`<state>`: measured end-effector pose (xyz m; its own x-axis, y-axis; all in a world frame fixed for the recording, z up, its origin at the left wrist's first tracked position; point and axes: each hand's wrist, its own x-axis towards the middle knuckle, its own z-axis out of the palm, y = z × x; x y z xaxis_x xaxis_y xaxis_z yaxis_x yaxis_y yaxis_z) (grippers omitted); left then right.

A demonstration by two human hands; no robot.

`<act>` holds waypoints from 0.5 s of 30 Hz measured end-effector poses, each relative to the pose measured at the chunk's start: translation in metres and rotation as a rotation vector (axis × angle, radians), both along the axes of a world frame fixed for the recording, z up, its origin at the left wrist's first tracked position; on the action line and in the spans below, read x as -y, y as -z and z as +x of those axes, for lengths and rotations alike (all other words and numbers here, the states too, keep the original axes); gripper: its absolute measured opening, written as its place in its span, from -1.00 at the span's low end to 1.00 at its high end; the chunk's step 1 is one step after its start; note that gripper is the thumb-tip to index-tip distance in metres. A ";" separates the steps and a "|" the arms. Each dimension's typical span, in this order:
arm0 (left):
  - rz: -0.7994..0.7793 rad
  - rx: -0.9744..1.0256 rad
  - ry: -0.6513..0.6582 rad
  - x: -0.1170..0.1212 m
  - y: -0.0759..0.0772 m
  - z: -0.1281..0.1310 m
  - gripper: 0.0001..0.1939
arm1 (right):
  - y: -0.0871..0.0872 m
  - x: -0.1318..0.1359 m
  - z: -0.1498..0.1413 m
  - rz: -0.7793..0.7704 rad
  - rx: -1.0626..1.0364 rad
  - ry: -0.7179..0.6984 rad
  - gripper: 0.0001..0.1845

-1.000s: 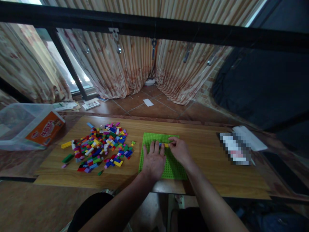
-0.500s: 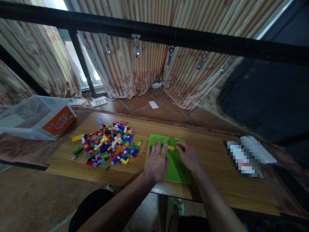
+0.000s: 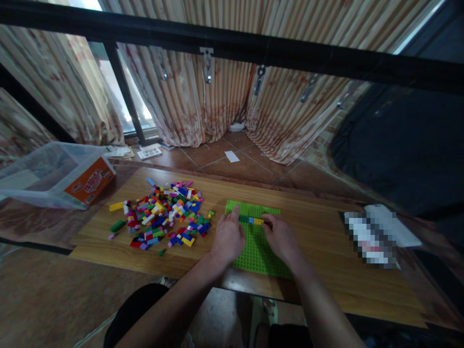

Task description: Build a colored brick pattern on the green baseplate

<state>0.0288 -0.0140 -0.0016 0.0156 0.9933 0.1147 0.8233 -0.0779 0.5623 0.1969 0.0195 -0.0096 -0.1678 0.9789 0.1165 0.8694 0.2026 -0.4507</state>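
Note:
A green studded baseplate (image 3: 261, 253) lies before me on the wooden table. Across its upper part runs a short row of toy bricks: a dark green brick (image 3: 244, 219), a light blue brick (image 3: 251, 220) and a yellow brick (image 3: 258, 222). My left hand (image 3: 228, 239) rests over the plate's left edge, index finger stretched out beside the row's left end. At the row's right end, touching or nearly touching the yellow brick, the fingers of my right hand (image 3: 281, 237) are pinched together. Whatever they grip is hidden behind them.
Left of the plate spreads a loose heap of mixed-colour bricks (image 3: 159, 212) on the wooden table (image 3: 326, 270). A clear plastic bin (image 3: 54, 169) with an orange label stands at far left. To the right lie a blurred-out packet (image 3: 369, 241) and a white flat item (image 3: 395, 227).
My left hand has slid left, uncovering the dark green and light blue bricks. My right hand has come in against the right end of the row, its fingers closer together.

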 end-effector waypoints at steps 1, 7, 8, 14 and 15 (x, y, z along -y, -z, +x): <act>-0.009 0.006 -0.007 0.000 0.000 0.000 -0.39 | 0.000 0.000 -0.001 0.001 0.016 -0.014 -0.73; -0.019 0.027 0.007 0.001 -0.001 0.002 -0.43 | 0.005 -0.003 -0.005 0.017 0.002 -0.086 -0.73; -0.013 0.026 0.014 0.002 -0.001 0.002 -0.44 | 0.006 -0.004 -0.005 0.016 -0.019 -0.091 -0.74; -0.039 0.033 0.040 0.004 0.001 0.005 -0.39 | 0.010 -0.009 -0.004 -0.009 -0.130 -0.082 -0.80; -0.046 0.042 0.036 0.004 0.001 0.005 -0.39 | 0.009 -0.010 -0.004 -0.017 -0.141 -0.085 -0.81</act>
<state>0.0336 -0.0175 -0.0030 0.0480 0.9964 0.0704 0.7958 -0.0807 0.6002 0.1928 0.0292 -0.0191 -0.2335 0.9638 0.1287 0.7772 0.2645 -0.5710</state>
